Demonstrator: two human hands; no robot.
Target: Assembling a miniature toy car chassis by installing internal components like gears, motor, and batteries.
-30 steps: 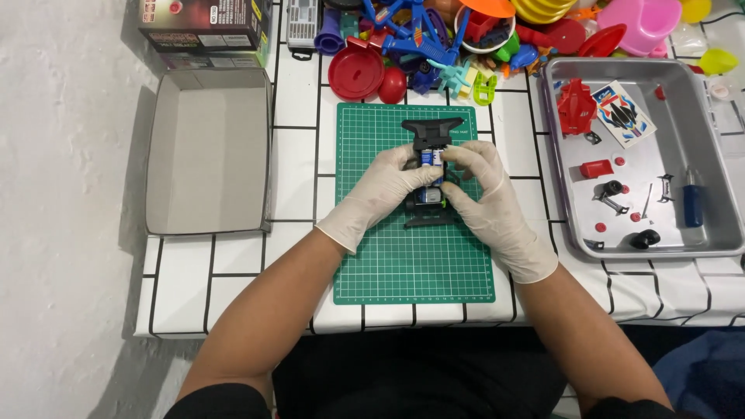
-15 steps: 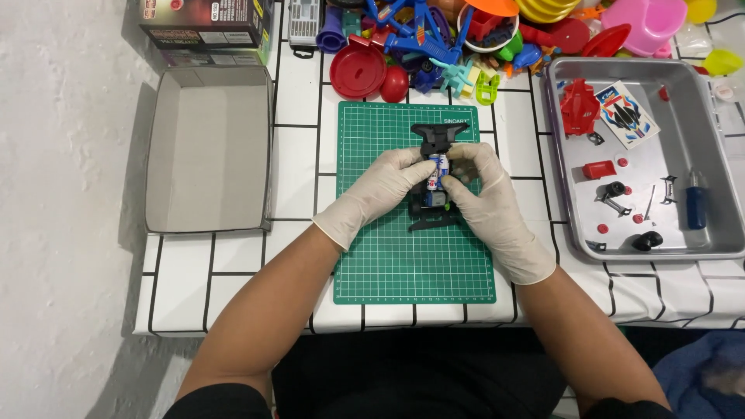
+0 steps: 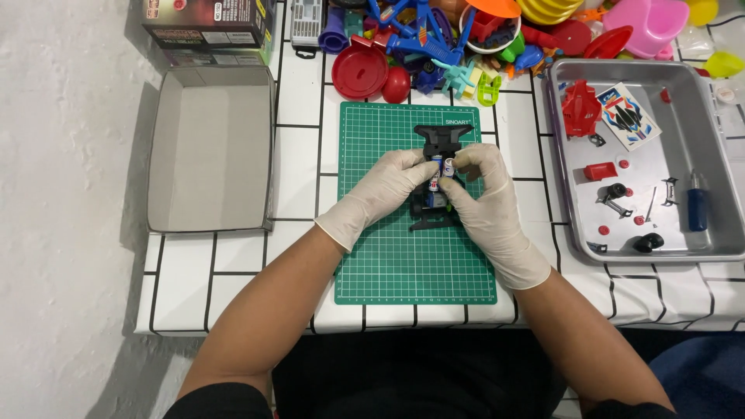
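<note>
A black toy-car chassis [image 3: 442, 138] lies lengthwise on a green cutting mat [image 3: 415, 264]. Both of my hands wear white gloves and meet over its middle. My left hand [image 3: 384, 186] pinches a small blue-and-white cylinder, a battery [image 3: 437, 172], from the left. My right hand [image 3: 485, 194] presses on the same spot from the right, fingertips on the chassis and the battery. The chassis middle is hidden under my fingers; its front end and a rear bar [image 3: 434, 225] stick out.
An open grey cardboard box lid [image 3: 209, 151] lies left of the mat. A metal tray [image 3: 718, 155] at right holds a red part [image 3: 580, 109], a sticker sheet [image 3: 627, 116], a blue-handled screwdriver [image 3: 697, 206] and small pieces. Colourful plastic toys [image 3: 466, 39] crowd the back edge.
My hands have shifted slightly up the chassis and the battery now stands more upright between my fingertips. The chassis stays on the mat.
</note>
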